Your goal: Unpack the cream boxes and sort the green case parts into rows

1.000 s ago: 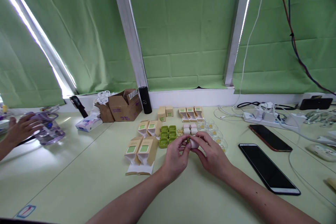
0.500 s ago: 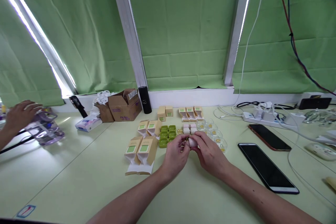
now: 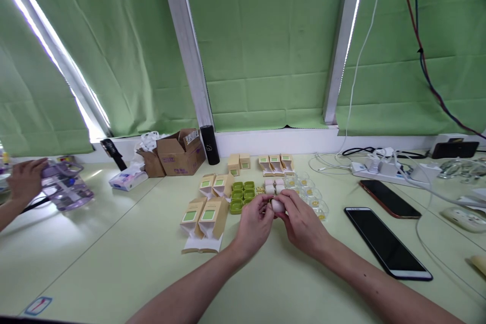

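Observation:
My left hand (image 3: 255, 224) and my right hand (image 3: 304, 223) meet over the table with fingers closed round a small pinkish-white cylinder (image 3: 278, 206). A tiny dark-yellowish edge shows at its left end, by my left fingertips; what it is I cannot make out. Just behind my hands stand several similar white cylinders (image 3: 269, 189). Small gold-coloured pieces (image 3: 260, 190) lie left of these. Further left are two rows of green square cups (image 3: 237, 195). Clear round plastic cups (image 3: 312, 193) with yellow centres sit beyond my right hand.
Opened tan cartons (image 3: 212, 212) lie left of my hands, with more small cartons (image 3: 234, 163) behind. Phones (image 3: 387, 243), a power strip (image 3: 391, 170) and cables are on the right. A cardboard box (image 3: 182, 154) stands back left. Another person's hand (image 3: 26, 179) holds a purple clear jug (image 3: 68, 190).
My hands stay nearly in place, with the cylinder shifted very slightly left. At far left, the other person's hand has moved left and down on the jug's side, showing more of its top.

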`<move>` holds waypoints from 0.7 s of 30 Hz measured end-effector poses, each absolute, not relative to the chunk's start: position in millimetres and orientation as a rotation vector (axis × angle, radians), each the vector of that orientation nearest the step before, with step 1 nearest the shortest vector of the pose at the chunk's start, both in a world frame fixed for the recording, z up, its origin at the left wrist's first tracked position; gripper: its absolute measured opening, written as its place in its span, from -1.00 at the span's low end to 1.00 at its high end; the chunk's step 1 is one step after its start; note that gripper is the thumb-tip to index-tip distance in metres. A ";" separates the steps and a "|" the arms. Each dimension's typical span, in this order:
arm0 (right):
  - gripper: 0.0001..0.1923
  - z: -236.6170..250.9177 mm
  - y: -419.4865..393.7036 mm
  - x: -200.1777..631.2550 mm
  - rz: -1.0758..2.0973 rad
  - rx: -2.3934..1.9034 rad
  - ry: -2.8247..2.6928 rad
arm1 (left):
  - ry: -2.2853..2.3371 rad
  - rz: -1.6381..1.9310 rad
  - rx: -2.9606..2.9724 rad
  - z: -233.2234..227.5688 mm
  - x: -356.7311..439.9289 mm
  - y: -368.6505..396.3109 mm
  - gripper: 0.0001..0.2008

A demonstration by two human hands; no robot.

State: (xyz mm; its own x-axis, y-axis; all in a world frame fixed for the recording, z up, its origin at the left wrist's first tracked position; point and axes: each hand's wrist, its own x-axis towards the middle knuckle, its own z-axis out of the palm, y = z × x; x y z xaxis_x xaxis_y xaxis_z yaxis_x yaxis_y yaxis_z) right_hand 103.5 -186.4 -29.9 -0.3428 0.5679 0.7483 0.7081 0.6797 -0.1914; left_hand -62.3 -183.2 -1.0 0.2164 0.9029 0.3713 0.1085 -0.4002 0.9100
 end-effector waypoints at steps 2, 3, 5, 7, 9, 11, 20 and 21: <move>-0.64 -30.2 -186.0 103.2 -0.205 -0.977 -2.039 | 0.944 1.267 1.689 -1.0 -61.8 -183.1 -0.80; -0.64 -30.3 -185.9 103.2 -0.199 -0.976 -2.038 | 0.941 1.268 1.685 -1.2 -61.7 -182.8 -0.80; -0.64 -29.7 -185.9 103.5 -0.183 -0.979 -2.039 | 0.941 1.272 1.681 -1.8 -62.5 -182.0 -0.80; -0.65 -27.9 -186.6 104.8 -0.172 -0.982 -2.044 | 0.960 1.279 1.710 -2.2 -65.1 -180.9 -0.80; -0.64 -25.2 -187.6 107.2 -0.184 -0.985 -2.055 | 0.965 1.281 1.783 -2.1 -69.4 -179.9 -0.80; -0.62 -21.9 -188.8 110.2 -0.218 -0.984 -2.064 | 0.933 1.282 1.874 -1.9 -74.7 -178.8 -0.78; -0.43 -19.7 -190.2 115.4 -0.237 -0.796 -2.061 | 0.851 1.290 2.112 -7.2 -82.1 -172.2 -0.45; -0.40 -20.4 -190.6 115.1 -0.197 -0.793 -2.045 | 0.881 1.307 2.108 -8.1 -81.3 -171.9 -0.47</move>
State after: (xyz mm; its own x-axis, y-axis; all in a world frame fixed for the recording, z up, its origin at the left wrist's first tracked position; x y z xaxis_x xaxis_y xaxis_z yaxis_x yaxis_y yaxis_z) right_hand 115.1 -190.6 -20.4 -0.3840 0.4593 0.8010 0.6037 0.7813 -0.1585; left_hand -81.3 -171.9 -8.1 0.3282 0.7442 0.5817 0.2599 -0.6632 0.7019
